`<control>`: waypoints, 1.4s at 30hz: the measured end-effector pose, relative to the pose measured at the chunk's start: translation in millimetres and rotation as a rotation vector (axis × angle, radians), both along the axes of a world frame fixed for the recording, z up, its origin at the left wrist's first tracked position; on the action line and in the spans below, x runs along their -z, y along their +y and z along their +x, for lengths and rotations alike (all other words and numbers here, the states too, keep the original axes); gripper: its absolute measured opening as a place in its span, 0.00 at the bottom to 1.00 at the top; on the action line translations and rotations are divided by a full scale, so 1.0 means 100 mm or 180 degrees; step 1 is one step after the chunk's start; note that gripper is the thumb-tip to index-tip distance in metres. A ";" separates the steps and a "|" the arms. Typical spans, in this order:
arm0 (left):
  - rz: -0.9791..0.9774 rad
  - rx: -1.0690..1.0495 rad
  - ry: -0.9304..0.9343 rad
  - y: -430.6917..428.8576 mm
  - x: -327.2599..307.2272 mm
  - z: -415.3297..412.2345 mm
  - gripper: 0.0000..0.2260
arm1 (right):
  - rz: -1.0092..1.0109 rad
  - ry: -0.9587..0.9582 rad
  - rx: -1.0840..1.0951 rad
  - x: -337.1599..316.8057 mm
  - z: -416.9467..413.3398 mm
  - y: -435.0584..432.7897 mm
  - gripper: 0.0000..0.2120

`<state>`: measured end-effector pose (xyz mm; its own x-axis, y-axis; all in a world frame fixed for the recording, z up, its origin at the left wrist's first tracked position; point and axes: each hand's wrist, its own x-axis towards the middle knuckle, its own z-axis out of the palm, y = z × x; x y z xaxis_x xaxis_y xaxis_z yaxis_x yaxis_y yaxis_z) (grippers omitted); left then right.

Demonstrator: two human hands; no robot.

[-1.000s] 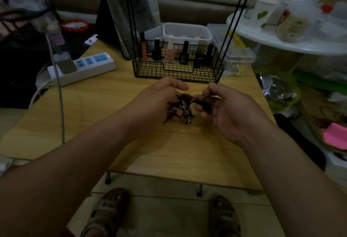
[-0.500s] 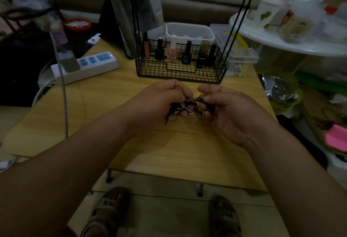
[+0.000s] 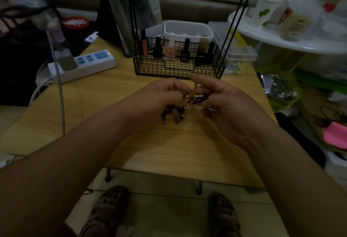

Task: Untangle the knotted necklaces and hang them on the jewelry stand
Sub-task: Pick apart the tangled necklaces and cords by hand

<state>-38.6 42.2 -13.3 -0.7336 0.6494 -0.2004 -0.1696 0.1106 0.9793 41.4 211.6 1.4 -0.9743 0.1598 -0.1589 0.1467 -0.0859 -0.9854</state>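
I'm mid-untangling: my left hand (image 3: 159, 99) grips the knotted necklaces (image 3: 175, 111), my right hand (image 3: 221, 101) pinches one thin chain (image 3: 194, 86). Next, I'd ease that strand loose.

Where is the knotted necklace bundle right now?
Head view, centre: the necklace bundle is pinched between the left hand and right hand above the wooden table, just on the near side of the black wire basket.

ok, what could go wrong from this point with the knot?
1. The right hand holds a thin chain up from the tangled necklaces gripped by the left hand; a hard tug may tighten the knot or snap it.
2. The wire basket sits just behind; a loose strand could snag on it.
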 end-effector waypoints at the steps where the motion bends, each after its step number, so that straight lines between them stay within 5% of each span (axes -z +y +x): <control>1: 0.0002 0.0040 0.0005 0.00 0.00 0.00 0.10 | -0.0070 0.0025 -0.0031 0.00 0.00 -0.01 0.30; 9: -0.0026 0.0150 0.0000 -0.02 0.00 -0.01 0.11 | -0.0856 -0.0114 0.0169 -0.01 -0.01 0.00 0.16; 16: 0.0109 -0.0036 -0.0190 -0.01 -0.04 0.02 0.09 | -0.0905 -0.0170 0.0361 -0.02 -0.01 -0.01 0.05; 22: 0.0124 -0.0351 -0.0160 0.01 -0.01 0.01 0.07 | -0.1380 -0.0209 0.0320 -0.05 0.03 -0.04 0.08; 29: -0.0032 -0.0431 0.0060 0.01 -0.01 0.03 0.06 | -0.1117 -0.0166 0.0394 -0.01 0.03 -0.02 0.04; 42: -0.0066 -0.0112 -0.0027 0.01 -0.01 0.07 0.07 | -0.0717 -0.0045 0.0558 0.01 -0.01 -0.04 0.12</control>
